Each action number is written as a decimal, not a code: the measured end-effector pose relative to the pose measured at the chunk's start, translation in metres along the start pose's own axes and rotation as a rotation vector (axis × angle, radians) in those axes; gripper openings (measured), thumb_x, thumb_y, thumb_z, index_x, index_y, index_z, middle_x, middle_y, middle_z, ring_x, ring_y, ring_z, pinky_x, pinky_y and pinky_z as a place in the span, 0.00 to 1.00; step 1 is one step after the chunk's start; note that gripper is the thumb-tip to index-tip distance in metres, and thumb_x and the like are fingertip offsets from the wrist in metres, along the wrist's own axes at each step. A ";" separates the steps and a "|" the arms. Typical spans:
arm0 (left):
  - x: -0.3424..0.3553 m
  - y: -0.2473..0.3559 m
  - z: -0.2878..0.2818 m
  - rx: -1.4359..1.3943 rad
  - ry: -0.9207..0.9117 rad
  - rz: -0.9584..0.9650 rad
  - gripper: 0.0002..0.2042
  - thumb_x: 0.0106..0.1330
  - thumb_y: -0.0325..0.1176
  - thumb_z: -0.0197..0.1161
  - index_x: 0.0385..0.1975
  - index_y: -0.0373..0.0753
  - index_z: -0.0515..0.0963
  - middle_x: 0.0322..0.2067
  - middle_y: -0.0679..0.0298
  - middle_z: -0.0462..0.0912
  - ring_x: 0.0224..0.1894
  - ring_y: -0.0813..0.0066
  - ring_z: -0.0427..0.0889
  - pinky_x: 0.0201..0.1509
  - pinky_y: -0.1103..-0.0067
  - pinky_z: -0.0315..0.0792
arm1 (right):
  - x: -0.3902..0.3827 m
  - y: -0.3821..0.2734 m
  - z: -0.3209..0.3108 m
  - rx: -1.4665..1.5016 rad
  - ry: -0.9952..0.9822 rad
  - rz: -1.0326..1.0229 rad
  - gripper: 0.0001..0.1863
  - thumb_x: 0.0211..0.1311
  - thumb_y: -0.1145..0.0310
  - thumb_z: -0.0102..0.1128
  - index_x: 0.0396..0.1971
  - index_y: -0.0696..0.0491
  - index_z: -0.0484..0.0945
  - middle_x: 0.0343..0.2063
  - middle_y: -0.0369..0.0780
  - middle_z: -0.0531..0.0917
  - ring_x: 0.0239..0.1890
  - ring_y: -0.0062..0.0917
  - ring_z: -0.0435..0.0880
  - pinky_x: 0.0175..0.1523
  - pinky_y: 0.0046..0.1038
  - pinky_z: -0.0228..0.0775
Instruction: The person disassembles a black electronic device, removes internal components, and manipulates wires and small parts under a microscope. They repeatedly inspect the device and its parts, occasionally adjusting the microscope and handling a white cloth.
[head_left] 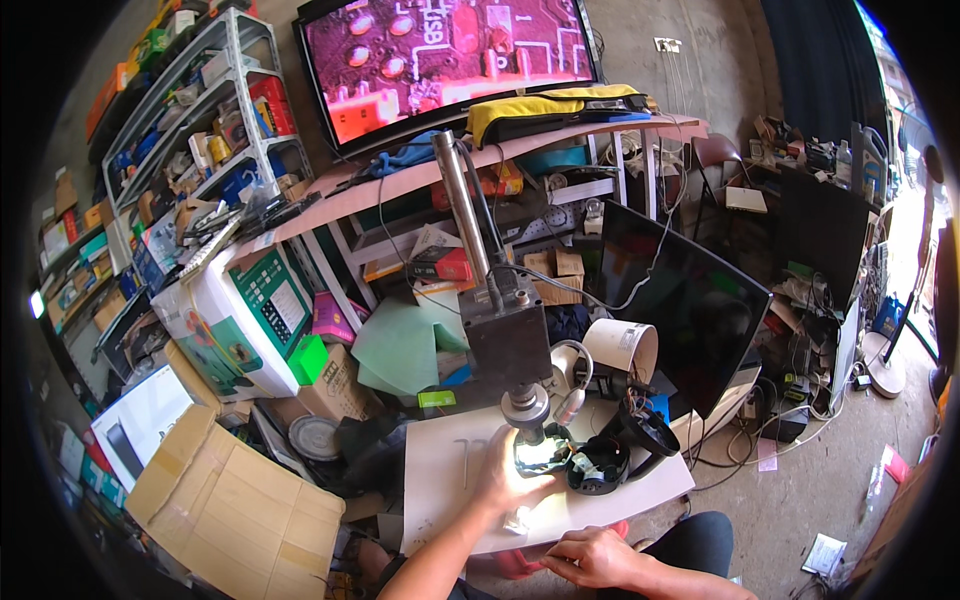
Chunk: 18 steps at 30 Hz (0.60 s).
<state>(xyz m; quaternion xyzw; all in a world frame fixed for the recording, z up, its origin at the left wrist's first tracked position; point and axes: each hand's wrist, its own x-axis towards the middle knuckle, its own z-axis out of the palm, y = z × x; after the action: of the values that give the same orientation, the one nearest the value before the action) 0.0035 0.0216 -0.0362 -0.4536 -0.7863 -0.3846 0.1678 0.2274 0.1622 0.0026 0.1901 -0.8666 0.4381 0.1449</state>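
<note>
My left hand [502, 476] is closed around the edge of a small circuit board [540, 455], brightly lit beneath the lens of a microscope [526, 402]. Right beside it lies an opened black round device housing [597, 470] with wires and parts inside, joined to a black ring-shaped piece [648, 432]. My right hand [592, 557] rests near the front edge of the white tabletop [440, 480], fingers curled together; whatever they hold is hidden. A small white piece [517, 520] lies on the tabletop between my hands. The large screen [450, 55] displays a magnified, magenta-tinted circuit board.
The microscope's metal post [462, 210] rises behind the work. A dark monitor [690, 300] leans at the right, near a white cylinder [618, 347]. An open cardboard box [235, 495] stands at the left. Cables [745, 450] trail on the floor; loaded shelves [235, 100] line the wall.
</note>
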 end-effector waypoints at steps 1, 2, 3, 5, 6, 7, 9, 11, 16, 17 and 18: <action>0.002 0.002 -0.002 -0.011 -0.016 -0.004 0.54 0.42 0.41 0.88 0.69 0.34 0.60 0.63 0.45 0.69 0.66 0.45 0.70 0.70 0.58 0.68 | 0.000 0.000 0.000 -0.001 -0.003 0.001 0.09 0.65 0.66 0.71 0.34 0.56 0.90 0.28 0.41 0.88 0.27 0.35 0.88 0.34 0.34 0.81; 0.005 0.003 -0.004 -0.022 -0.032 -0.009 0.54 0.42 0.41 0.88 0.69 0.34 0.60 0.63 0.45 0.69 0.66 0.45 0.70 0.71 0.58 0.67 | 0.001 -0.001 -0.001 -0.001 -0.007 0.003 0.08 0.65 0.66 0.71 0.34 0.56 0.90 0.27 0.41 0.88 0.27 0.35 0.88 0.33 0.34 0.81; 0.007 0.004 -0.005 -0.033 -0.048 -0.013 0.54 0.42 0.41 0.88 0.70 0.34 0.60 0.63 0.45 0.69 0.66 0.45 0.70 0.71 0.58 0.67 | 0.001 -0.002 0.000 -0.002 -0.011 0.004 0.08 0.65 0.66 0.71 0.34 0.56 0.90 0.27 0.41 0.88 0.27 0.35 0.88 0.33 0.34 0.80; 0.010 0.002 -0.007 -0.050 -0.083 -0.012 0.55 0.42 0.40 0.88 0.70 0.34 0.60 0.63 0.45 0.69 0.66 0.45 0.70 0.70 0.58 0.67 | 0.000 -0.001 0.001 0.003 -0.001 -0.002 0.08 0.65 0.66 0.71 0.34 0.56 0.90 0.27 0.41 0.88 0.27 0.36 0.88 0.33 0.34 0.80; 0.011 0.001 -0.008 -0.058 -0.100 -0.011 0.55 0.41 0.40 0.88 0.70 0.34 0.60 0.63 0.45 0.69 0.66 0.45 0.70 0.70 0.58 0.67 | 0.000 0.000 0.002 0.004 0.005 -0.006 0.08 0.65 0.66 0.71 0.34 0.56 0.90 0.27 0.41 0.88 0.27 0.36 0.88 0.33 0.34 0.80; 0.012 0.002 -0.009 -0.068 -0.105 -0.005 0.54 0.42 0.40 0.88 0.69 0.34 0.60 0.62 0.45 0.69 0.65 0.45 0.70 0.70 0.58 0.67 | 0.000 -0.001 0.002 0.008 0.003 -0.004 0.08 0.64 0.67 0.72 0.34 0.56 0.90 0.27 0.41 0.88 0.27 0.36 0.88 0.33 0.35 0.80; 0.013 0.003 -0.009 -0.091 -0.114 0.005 0.53 0.43 0.39 0.88 0.69 0.34 0.60 0.61 0.46 0.70 0.65 0.45 0.71 0.70 0.58 0.68 | 0.000 -0.001 0.002 0.014 -0.001 0.000 0.08 0.64 0.67 0.72 0.34 0.56 0.90 0.27 0.42 0.88 0.27 0.36 0.88 0.33 0.35 0.80; 0.012 0.000 -0.007 -0.122 -0.110 -0.004 0.52 0.44 0.37 0.87 0.69 0.34 0.60 0.60 0.46 0.71 0.64 0.46 0.72 0.69 0.59 0.68 | 0.002 -0.001 0.002 -0.005 0.017 -0.022 0.07 0.64 0.67 0.72 0.33 0.56 0.89 0.27 0.42 0.88 0.27 0.36 0.88 0.33 0.35 0.80; 0.009 -0.005 -0.005 -0.166 -0.118 -0.042 0.52 0.45 0.30 0.84 0.72 0.32 0.59 0.60 0.44 0.74 0.62 0.46 0.76 0.68 0.60 0.72 | 0.000 0.003 0.002 -0.015 0.012 -0.013 0.08 0.63 0.66 0.72 0.32 0.55 0.89 0.26 0.41 0.87 0.27 0.38 0.87 0.33 0.36 0.80; 0.009 -0.005 -0.005 -0.172 -0.121 -0.042 0.51 0.45 0.30 0.83 0.72 0.32 0.59 0.60 0.44 0.74 0.62 0.46 0.76 0.67 0.60 0.72 | 0.000 0.003 0.000 -0.009 0.031 -0.014 0.08 0.64 0.64 0.71 0.30 0.54 0.89 0.25 0.41 0.86 0.27 0.38 0.87 0.33 0.37 0.80; 0.010 -0.005 -0.006 -0.179 -0.123 -0.041 0.51 0.46 0.29 0.82 0.72 0.32 0.59 0.60 0.44 0.74 0.62 0.46 0.76 0.67 0.60 0.72 | 0.001 0.002 -0.002 -0.002 0.050 -0.015 0.09 0.64 0.63 0.69 0.29 0.52 0.88 0.24 0.41 0.86 0.27 0.38 0.87 0.32 0.38 0.80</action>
<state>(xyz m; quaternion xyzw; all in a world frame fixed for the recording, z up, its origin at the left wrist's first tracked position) -0.0067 0.0213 -0.0287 -0.4733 -0.7668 -0.4278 0.0701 0.2252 0.1646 0.0025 0.1853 -0.8618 0.4406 0.1699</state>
